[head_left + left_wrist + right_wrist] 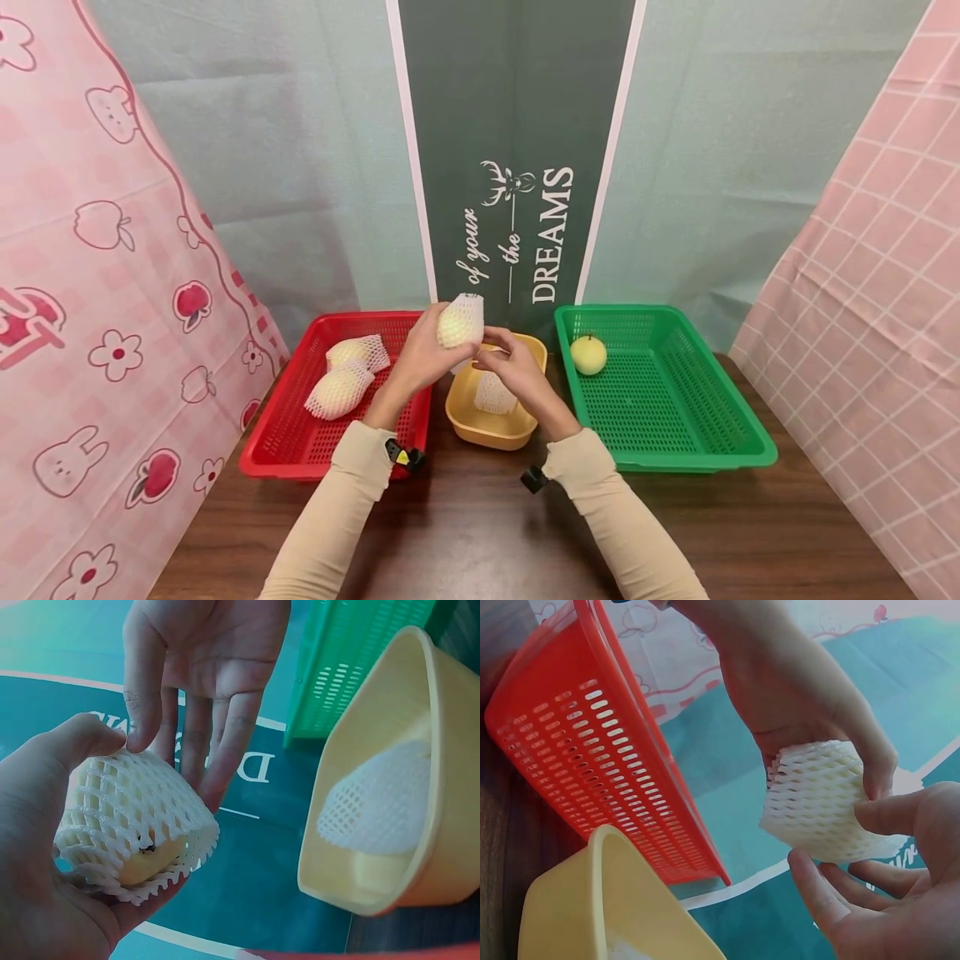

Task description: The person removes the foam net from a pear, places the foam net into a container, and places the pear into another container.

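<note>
My left hand (423, 358) grips a pale yellow pear (154, 862) wrapped in a white foam net (127, 799). The pear's dark end shows at the open side of the net in the left wrist view. From the other side my right hand (517, 367) reaches in, its thumb and fingertips spread and touching the net in the right wrist view. Both hands are raised over a yellow bin (487, 435), where another white foam net (495, 393) lies.
On the left, a red basket (258, 454) holds two netted pears (339, 392). The green basket (697, 460) at right contains a bare pear (588, 355) near its back left corner. All stand on a brown wooden table (480, 533), with curtains behind and at the sides.
</note>
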